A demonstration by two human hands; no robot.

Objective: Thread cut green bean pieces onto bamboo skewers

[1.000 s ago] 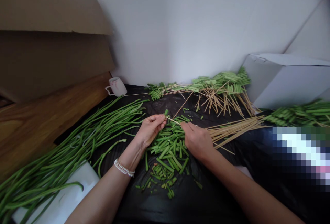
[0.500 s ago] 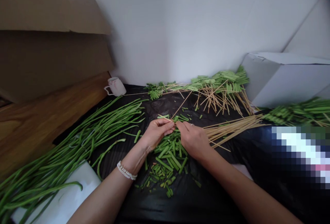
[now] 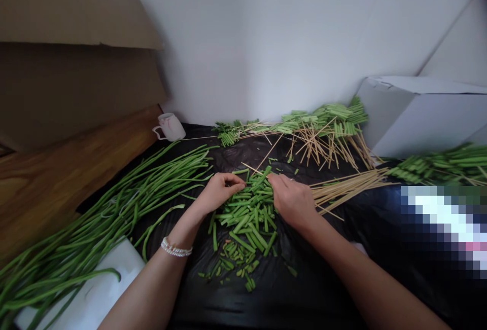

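Left grip [image 3: 222,189] curls inward, any contents hidden; right grip [image 3: 292,200] presses fingers-down on the heap of cut green bean pieces [image 3: 247,226].

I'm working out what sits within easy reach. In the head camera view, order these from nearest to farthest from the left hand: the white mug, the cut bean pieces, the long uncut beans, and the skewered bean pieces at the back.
1. Cut bean pieces: at the left hand, to its right.
2. Long uncut beans: to its left.
3. White mug: back left, by the wall.
4. Skewered bean pieces: back right.
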